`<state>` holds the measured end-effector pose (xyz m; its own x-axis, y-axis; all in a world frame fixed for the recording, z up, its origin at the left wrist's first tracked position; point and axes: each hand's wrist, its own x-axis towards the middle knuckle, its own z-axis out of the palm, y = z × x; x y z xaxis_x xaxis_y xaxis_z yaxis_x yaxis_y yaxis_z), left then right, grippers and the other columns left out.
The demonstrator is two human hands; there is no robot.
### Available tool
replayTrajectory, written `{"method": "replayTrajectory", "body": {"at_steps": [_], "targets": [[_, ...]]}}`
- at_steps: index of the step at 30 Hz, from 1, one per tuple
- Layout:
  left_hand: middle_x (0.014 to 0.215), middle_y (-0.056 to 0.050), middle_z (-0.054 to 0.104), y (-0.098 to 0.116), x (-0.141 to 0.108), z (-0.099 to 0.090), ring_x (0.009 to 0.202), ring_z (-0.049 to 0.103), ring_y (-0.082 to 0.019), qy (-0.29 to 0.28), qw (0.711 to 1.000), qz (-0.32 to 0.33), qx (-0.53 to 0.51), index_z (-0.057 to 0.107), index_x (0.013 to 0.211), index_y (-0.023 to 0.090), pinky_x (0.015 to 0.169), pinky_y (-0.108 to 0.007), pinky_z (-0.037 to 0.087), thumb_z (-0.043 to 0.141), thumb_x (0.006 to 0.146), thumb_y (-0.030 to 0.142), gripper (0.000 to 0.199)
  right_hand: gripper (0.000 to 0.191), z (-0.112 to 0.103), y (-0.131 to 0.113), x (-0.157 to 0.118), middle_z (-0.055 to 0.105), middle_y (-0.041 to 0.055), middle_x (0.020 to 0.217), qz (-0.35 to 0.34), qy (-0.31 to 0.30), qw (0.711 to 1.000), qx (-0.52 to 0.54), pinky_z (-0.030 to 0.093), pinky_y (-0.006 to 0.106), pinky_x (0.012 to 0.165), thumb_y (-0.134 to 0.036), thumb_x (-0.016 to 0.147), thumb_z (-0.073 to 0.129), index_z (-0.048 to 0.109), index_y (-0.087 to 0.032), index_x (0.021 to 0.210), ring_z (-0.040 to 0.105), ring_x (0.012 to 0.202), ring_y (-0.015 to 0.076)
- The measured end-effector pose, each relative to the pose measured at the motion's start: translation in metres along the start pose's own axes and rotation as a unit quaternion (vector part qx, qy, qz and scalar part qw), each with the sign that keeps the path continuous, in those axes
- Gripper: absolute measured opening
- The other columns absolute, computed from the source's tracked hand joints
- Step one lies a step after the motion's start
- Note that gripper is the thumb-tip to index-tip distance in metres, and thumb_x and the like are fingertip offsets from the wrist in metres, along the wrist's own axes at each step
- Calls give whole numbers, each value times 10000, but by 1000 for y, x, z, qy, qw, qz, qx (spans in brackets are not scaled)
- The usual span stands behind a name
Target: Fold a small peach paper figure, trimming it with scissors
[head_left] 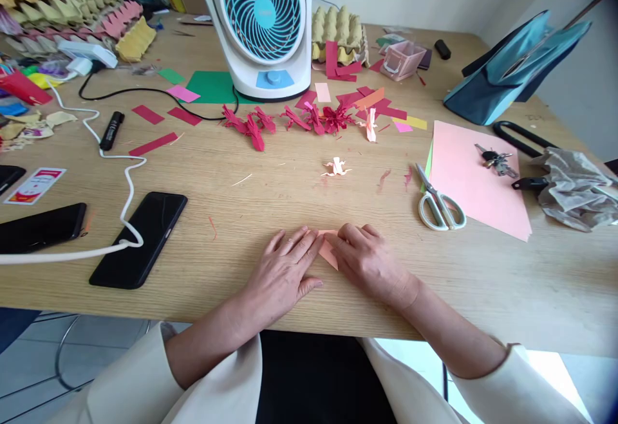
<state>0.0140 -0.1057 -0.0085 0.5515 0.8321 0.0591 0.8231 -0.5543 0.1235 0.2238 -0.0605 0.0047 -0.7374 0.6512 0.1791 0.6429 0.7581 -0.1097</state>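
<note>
A small folded piece of salmon-pink paper point(329, 257) lies on the wooden table near its front edge. My left hand point(284, 269) rests flat on the paper's left part, fingers stretched out and the thumb apart. On the right side, my right hand point(371, 263) has its fingers curled and pressed together on the paper; its fingertips are partly hidden. Beyond the hands stands a pale pink folded paper figure point(337, 166), and a second pale figure point(370, 125) sits farther back. Several crimson folded paper figures point(253, 129) form a row in front of the fan.
White-handled scissors point(441, 208) lie at right beside pink sheets point(476, 179) with keys point(497, 160) on top. A white fan point(263, 25) stands at the back. At left are a black phone point(140, 240), a white cable point(130, 186) and a black marker point(112, 130).
</note>
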Motion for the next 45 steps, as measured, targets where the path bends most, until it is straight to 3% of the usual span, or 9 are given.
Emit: {"method": "replayTrajectory", "body": {"at_steps": [7, 16, 21, 26, 29, 34, 37, 40, 45], "targets": [[1507, -111, 454, -3, -1, 3, 1386, 394, -288, 18, 1000, 14, -6, 404, 1461, 144, 1122, -461, 308, 522, 951, 408, 586, 279, 0, -7, -12, 581, 80, 921, -18, -38, 995, -87, 320, 349, 656, -192, 990, 433, 574, -146, 1225, 479, 750, 200], [1536, -135, 401, -5, 0, -2, 1404, 371, -275, 28, 999, 18, -1, 432, 1434, 158, 1099, -428, 329, 522, 954, 407, 548, 337, -4, -10, -30, 611, 127, 1095, 16, -27, 991, -129, 365, 363, 656, -268, 1006, 428, 525, -122, 1294, 510, 825, 224], [1173, -81, 656, -7, 28, -16, 1058, 588, -223, 28, 999, -32, -31, 625, 1134, 184, 913, -378, 435, 488, 974, 275, 229, 274, 0, -9, -34, 612, 112, 1026, 31, -1, 996, -88, 406, 361, 717, -265, 999, 446, 565, -145, 1215, 513, 824, 222], [948, -66, 618, -14, 55, -18, 891, 581, -207, 32, 989, -92, -113, 610, 833, 167, 775, -322, 442, 635, 857, 215, 59, 157, 9, -6, -38, 603, 108, 957, 93, 58, 993, 38, 451, 356, 780, -168, 972, 438, 589, -149, 1012, 554, 879, 222], [805, -17, 617, -18, 62, -17, 767, 576, -171, 18, 967, -105, -229, 576, 735, 180, 693, -284, 419, 657, 810, 209, 114, 180, 12, -4, -37, 618, 78, 963, 188, 110, 955, 201, 477, 342, 770, -195, 935, 500, 535, -169, 1109, 584, 840, 191], [706, 26, 610, -25, 76, -20, 651, 550, -123, 21, 891, -120, -438, 576, 798, 179, 604, -231, 392, 668, 787, 282, 139, 396, 4, 8, -10, 654, 31, 883, 294, 117, 822, 473, 464, 276, 640, -399, 837, 652, 514, -178, 1136, 597, 739, 155], [691, 33, 575, -33, 85, -25, 631, 507, -106, 34, 851, -110, -512, 596, 861, 166, 586, -213, 366, 682, 780, 338, 208, 344, -7, 20, 16, 599, 7, 741, 283, 94, 809, 507, 361, 251, 561, -498, 800, 663, 609, -161, 841, 507, 645, 124], [679, 40, 513, -43, 91, -30, 616, 444, -91, 29, 826, -88, -556, 590, 821, 152, 575, -208, 323, 660, 800, 386, 245, 392, -14, 30, 40, 515, -26, 648, 279, 93, 793, 534, 282, 244, 533, -539, 762, 683, 589, -161, 731, 404, 580, 94], [641, 51, 419, -58, 91, -27, 602, 364, -86, 57, 843, -98, -526, 519, 684, 156, 556, -215, 273, 646, 806, 444, 338, 458, 1, 34, 59, 454, -49, 595, 269, 111, 754, 589, 236, 237, 522, -587, 691, 735, 547, -170, 657, 340, 561, 80]]}}
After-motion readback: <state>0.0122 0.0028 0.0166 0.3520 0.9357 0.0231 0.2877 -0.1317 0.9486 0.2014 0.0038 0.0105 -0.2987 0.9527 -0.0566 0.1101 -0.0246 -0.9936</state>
